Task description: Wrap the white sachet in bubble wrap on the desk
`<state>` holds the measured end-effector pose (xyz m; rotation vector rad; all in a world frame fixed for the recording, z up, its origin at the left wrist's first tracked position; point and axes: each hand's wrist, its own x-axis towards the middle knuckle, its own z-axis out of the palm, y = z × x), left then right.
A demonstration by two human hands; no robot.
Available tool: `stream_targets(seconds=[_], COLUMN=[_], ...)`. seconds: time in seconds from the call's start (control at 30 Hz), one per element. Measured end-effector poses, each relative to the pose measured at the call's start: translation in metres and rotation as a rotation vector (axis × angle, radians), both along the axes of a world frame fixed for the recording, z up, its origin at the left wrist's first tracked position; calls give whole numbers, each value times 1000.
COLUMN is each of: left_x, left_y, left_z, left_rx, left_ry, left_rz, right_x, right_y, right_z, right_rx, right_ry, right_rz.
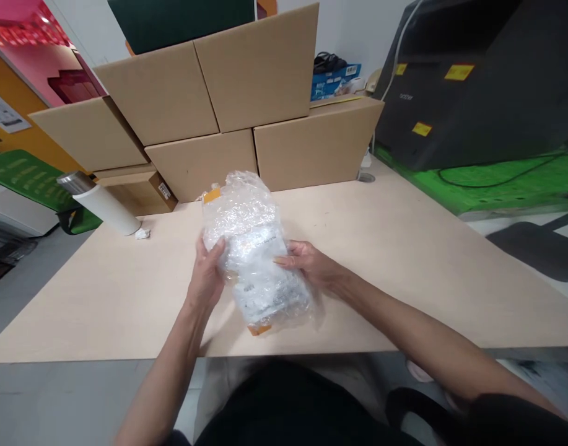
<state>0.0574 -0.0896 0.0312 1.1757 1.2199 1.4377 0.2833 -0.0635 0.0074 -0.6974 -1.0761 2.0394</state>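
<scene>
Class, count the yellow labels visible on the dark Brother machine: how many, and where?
3: upper-left label, upper-right label and lower label, all on the Brother machine. Others may be hidden on its unseen sides.

The left hand (207, 271) and right hand (309, 263) hold 1 plastic-wrapped package (258, 254) over the table (386, 241).

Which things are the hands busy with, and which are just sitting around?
In hand:
- plastic-wrapped package
- left hand and right hand, both holding it

Seemingly just about:
- white bottle
- cardboard boxes
- blue basket
- green chair
</scene>
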Motion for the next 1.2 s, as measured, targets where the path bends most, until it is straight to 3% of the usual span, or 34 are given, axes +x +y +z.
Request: stream_targets(seconds=[0.07,0.13,0.17,0.23,0.33,0.37,0.43,0.5,0.63,0.77,0.83,1.0,1.2], left_x=[2,-2,-6,-16,-30,-33,-33,-26,3,23,26,27,42], left_y=[2,5,6,7,8,7,7,9,22,43,54,65,53], left_z=[6,15,21,33,46,47,42,30,0,-17,-21,-25,-33], left_rx=[202,375,413,356,81,10,-49,-49,-117,-124,-130,-188,-237], left_ry=[278,598,722,809,587,478,280,121,-95,-161,-197,-253,-220], left_rz=[212,287,226,-58,-532,-636,-712,-622,-297,-242,-277,-320,-280], right_x=[4,8,11,15,19,19,19,17,15,23,29,30,17], right_y=[0,0,0,0,-1,-2,-3,-2,13,35,40,38,49], right_z=[2,5,6,10,14,15,16,15,0,-17,-18,-10,-35], right_rx=[23,66,95,153,202,202,188,177,273,521,532,257,186], right_ry=[-29,-55,-65,-75,-55,-42,-25,-24,-167,-580,-611,-253,-317], right_rz=[8,38,62,98,40,-2,-86,-172,-416,-735,-739,-483,-630])
